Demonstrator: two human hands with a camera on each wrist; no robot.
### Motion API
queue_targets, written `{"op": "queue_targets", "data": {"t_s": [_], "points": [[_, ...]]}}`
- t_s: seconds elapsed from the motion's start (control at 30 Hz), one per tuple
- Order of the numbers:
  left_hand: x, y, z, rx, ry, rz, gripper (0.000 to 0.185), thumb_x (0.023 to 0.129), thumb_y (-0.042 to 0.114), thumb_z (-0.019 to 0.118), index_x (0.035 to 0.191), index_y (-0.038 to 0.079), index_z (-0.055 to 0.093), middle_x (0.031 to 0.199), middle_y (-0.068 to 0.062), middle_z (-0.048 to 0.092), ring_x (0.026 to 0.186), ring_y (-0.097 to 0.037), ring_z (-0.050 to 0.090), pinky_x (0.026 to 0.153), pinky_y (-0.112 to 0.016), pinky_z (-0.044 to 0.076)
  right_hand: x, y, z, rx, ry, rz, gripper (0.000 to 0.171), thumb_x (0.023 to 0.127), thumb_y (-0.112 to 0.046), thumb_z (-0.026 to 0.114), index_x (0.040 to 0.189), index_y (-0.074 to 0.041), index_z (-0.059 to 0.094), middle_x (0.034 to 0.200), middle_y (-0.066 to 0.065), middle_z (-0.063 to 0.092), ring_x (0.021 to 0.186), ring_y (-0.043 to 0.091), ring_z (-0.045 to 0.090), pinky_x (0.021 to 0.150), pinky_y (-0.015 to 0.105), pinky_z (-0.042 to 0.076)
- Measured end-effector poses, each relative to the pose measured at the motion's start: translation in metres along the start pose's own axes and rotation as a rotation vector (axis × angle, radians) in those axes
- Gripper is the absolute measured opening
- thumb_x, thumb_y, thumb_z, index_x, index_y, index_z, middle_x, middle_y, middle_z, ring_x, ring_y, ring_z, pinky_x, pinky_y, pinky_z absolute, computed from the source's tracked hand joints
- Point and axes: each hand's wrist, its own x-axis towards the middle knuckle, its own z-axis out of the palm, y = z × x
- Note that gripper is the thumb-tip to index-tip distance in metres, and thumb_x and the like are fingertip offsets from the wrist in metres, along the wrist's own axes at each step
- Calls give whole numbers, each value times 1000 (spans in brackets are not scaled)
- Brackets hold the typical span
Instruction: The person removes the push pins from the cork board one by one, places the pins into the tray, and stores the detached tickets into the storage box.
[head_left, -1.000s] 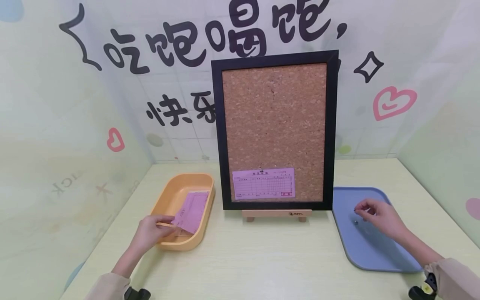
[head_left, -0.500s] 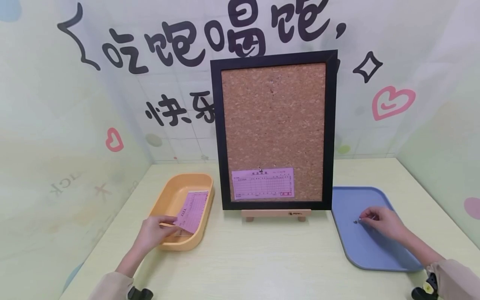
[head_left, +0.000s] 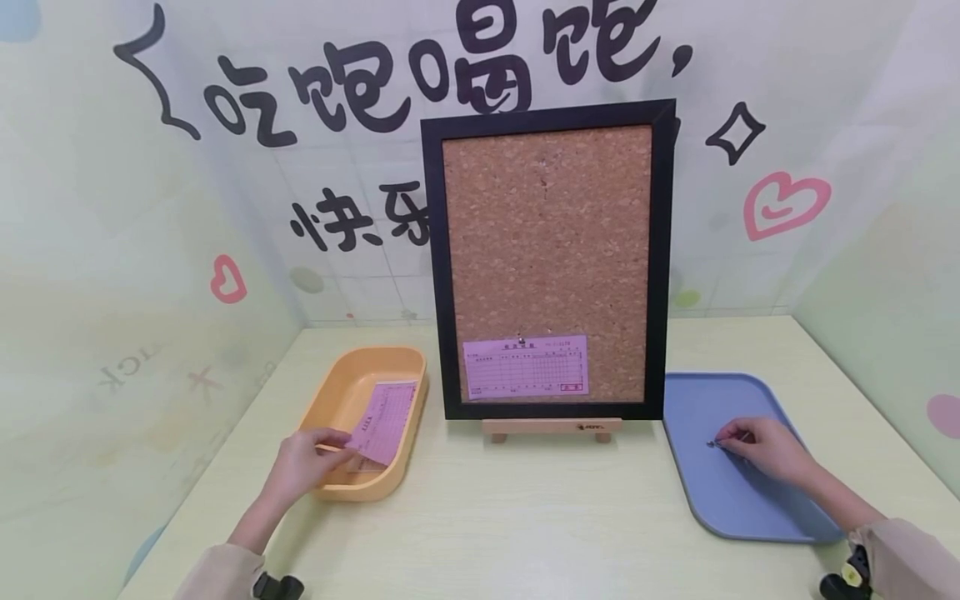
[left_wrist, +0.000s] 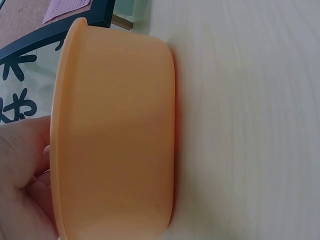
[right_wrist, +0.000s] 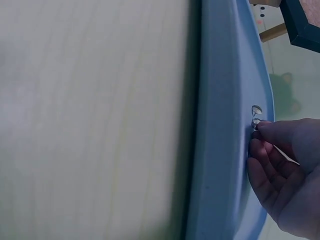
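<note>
- Cork pinboard in a black frame (head_left: 549, 258) stands upright on a small wooden easel (head_left: 552, 428) at mid tabletop (head_left: 525, 517), facing the person; one pink printed slip (head_left: 526, 367) is already pinned low on the cork.
- Left hand (head_left: 303, 465) pinches the near corner of a second pink paper slip (head_left: 384, 422), thumb on top. The slip leans tilted on the front rim of the shallow orange plastic tub (head_left: 352, 417), so its corner is easy to grip.
- Right hand (head_left: 761, 450) rests on the flat blue plastic tray (head_left: 738, 500), fingertips closed on a small metal pushpin (right_wrist: 256, 121); a second pin (right_wrist: 257, 109) lies just beside it on the tray.
- Tub to the left, tray to the right: each supply sits within reach of its own hand.
- Hidden: left wrist view shows only the tub's outer wall (left_wrist: 115, 135), the slip not at all. Print on both slips is too small to read. Whether the pin has left the tray surface, I cannot tell.
</note>
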Motion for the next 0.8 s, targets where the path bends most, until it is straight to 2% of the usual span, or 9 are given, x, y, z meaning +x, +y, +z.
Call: {"op": "queue_targets", "data": {"t_s": [0.3,0.53,0.8], "points": [[-3,3,-5,2,3,-21,22,76,10,71,91,-5,68,86,-16,68,71,-22,65,55,-21,51,0,-3,-2,0,13,-39,6,81,2,61,81,-1,65,74,0,62,61,-3,47,50,21,43],[-2,5,-8,8,-1,-12,21,77,10,70,92,-4,67,86,-15,68,71,-21,64,55,-21,51,4,-5,-7,17,1,16,4,81,1,61,83,2,65,76,5,63,61,0,50,51,21,46],[5,16,-9,36,-5,10,22,78,12,70,94,-2,68,89,-13,68,72,-18,62,60,-23,52,15,-13,-16,-28,35,-50,5,80,2,61,83,1,65,78,7,64,64,-2,51,55,21,47]]}}
